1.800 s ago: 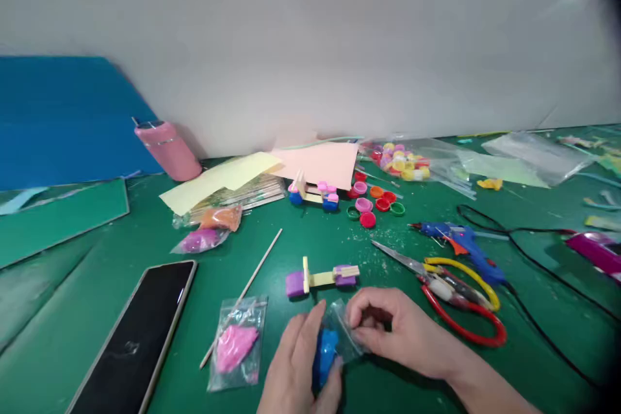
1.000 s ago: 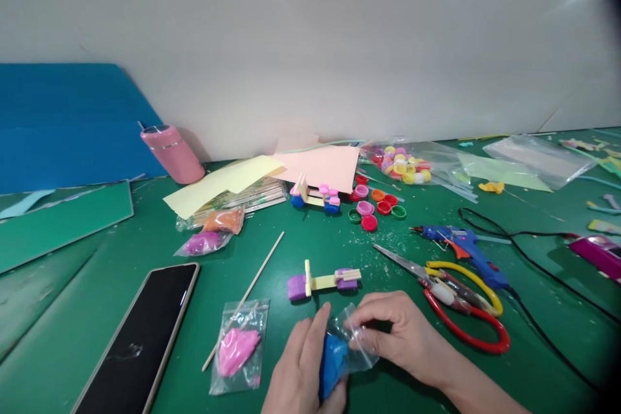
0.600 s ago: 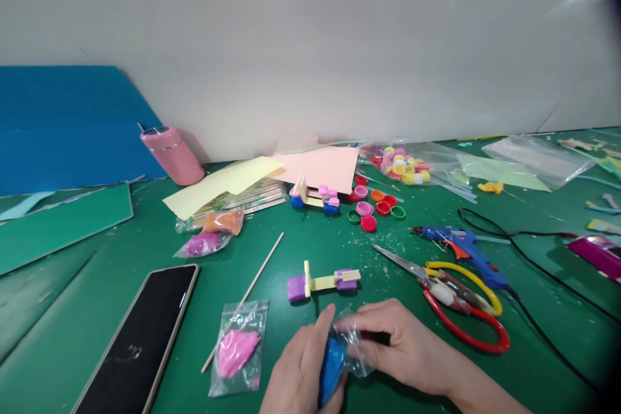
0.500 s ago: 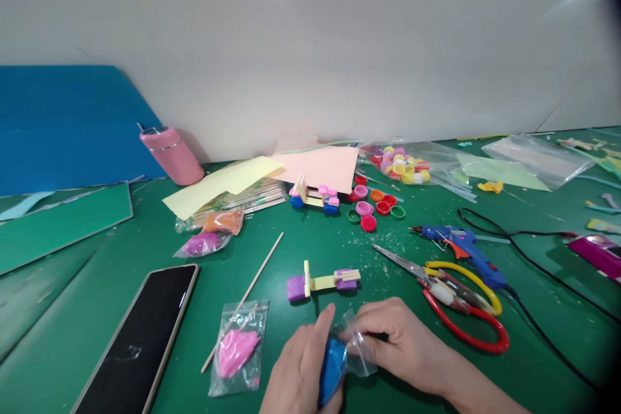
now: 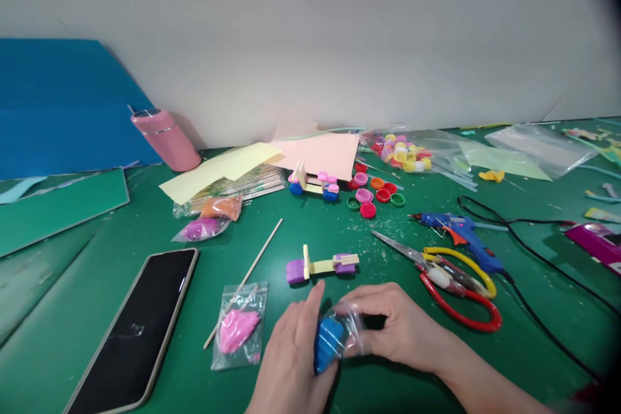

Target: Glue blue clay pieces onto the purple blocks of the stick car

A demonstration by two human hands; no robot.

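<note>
Between my hands is a small clear zip bag (image 5: 353,331) with a lump of blue clay (image 5: 328,340) in it. My left hand (image 5: 295,349) is closed around the clay end, its fingers mostly behind the bag. At the bag's mouth my right hand (image 5: 391,320) pinches the plastic. Just beyond my hands lies a small model of purple clay and pale craft sticks (image 5: 322,266). Left of my left hand rests a clear bag of pink clay (image 5: 237,331), partly over a thin wooden stick (image 5: 257,260).
Scissors (image 5: 439,275) and a blue glue gun (image 5: 458,233) with a black cord lie at right. A phone (image 5: 136,330) is at left. Farther back are bottle caps (image 5: 367,196), a blue-wheeled model (image 5: 314,186), paper sheets (image 5: 315,154) and a pink bottle (image 5: 167,140).
The view has tipped slightly downward. My right hand's hold on the bag's mouth has shifted, and more of the blue clay shows through the plastic. My left hand keeps its grip.
</note>
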